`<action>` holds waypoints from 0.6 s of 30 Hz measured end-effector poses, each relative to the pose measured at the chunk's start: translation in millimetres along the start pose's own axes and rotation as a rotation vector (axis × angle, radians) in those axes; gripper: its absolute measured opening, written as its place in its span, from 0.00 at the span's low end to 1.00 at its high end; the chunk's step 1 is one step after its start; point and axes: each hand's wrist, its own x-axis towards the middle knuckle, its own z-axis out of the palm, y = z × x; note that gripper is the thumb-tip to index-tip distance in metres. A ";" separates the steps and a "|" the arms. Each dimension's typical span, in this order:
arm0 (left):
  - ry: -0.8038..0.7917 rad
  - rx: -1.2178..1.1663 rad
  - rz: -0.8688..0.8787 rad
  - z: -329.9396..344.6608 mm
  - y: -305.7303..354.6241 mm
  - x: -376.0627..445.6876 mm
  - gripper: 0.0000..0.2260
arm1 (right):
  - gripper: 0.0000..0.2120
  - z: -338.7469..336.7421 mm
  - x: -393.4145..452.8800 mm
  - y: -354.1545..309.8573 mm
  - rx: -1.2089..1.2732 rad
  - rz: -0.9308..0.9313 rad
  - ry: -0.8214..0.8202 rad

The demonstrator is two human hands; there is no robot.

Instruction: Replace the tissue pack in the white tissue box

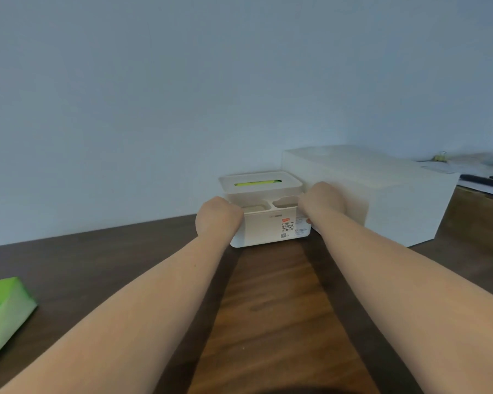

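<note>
At the far edge of the dark wooden bench (268, 308), the left hand (218, 218) and right hand (322, 203) clasp opposite ends of the white plastic tissue box (268, 228), fingertips hidden. Yellow-green shows through its lid slot. A green tissue pack (3, 311) lies cropped, far left.

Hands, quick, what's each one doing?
Left hand: closed, gripping the white tissue box at its left end.
Right hand: closed, gripping its right end.

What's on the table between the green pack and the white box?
Only the left forearm crosses above bare wooden table, per the head view.
</note>
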 end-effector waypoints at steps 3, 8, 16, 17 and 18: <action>0.015 -0.013 -0.005 2.9 -1.2 0.3 0.12 | 0.07 1.8 2.3 1.9 -0.019 -0.001 0.025; -0.004 0.018 0.003 0.7 -1.6 -0.5 0.16 | 0.10 -3.3 -6.3 2.3 -0.018 -0.013 -0.011; -0.013 0.127 -0.004 -21.9 -11.4 -15.4 0.23 | 0.09 -23.2 -26.4 9.5 -0.126 -0.048 -0.096; 0.005 0.140 -0.002 -25.3 -17.4 -17.5 0.22 | 0.09 -27.3 -31.5 12.3 -0.144 -0.065 -0.108; 0.006 0.181 -0.019 -30.4 -20.7 -23.5 0.21 | 0.08 -33.2 -40.3 15.0 -0.108 -0.051 -0.133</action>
